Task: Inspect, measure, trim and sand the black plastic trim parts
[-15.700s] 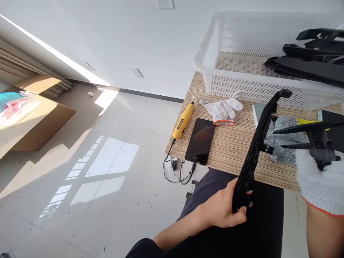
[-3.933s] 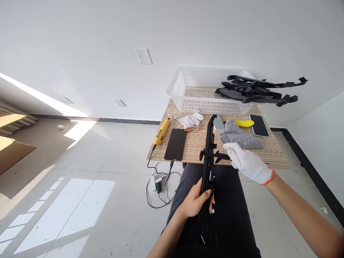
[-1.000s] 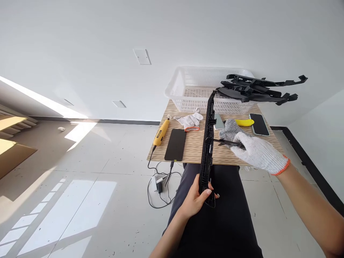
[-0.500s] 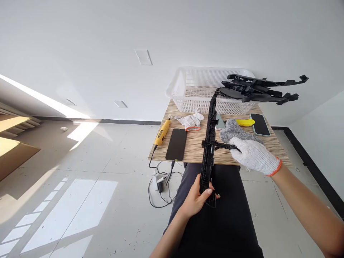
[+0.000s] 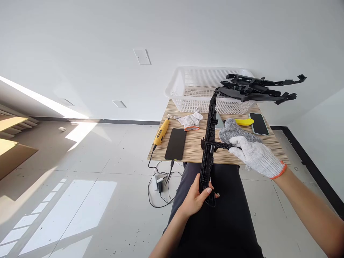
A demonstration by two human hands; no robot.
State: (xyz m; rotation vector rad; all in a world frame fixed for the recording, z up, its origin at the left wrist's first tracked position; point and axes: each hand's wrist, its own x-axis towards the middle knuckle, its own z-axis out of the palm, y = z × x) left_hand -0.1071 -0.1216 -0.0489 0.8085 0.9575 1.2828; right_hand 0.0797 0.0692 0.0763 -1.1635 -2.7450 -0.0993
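Since the frame of about four seconds ago, the black slotted part (image 5: 208, 157) has shifted up the frame — its far end now overlaps the front of the white basket (image 5: 193, 105) — and the black caliper (image 5: 223, 145) lies across it a little higher as well. The step in hand looks like gauging the part's width: the caliper's jaws stand one on either side of its middle, though whether both touch cannot be told. A sound reading would call for a steady part, with the caliper kept square across it and closed lightly.

The bare left hand (image 5: 197, 195), low in the centre, has its thumb and fingers wrapped around the part's near end. The gloved right hand (image 5: 254, 154), right of centre, has thumb and forefinger pinched together on the caliper's beam.

The part runs up the centre of the frame, slightly tilted, from above the lap (image 5: 223, 222) and across the wooden tabletop (image 5: 194, 145). It looks long, narrow and rigid — ribbed along its length, with small projecting clips and a bent far tip.
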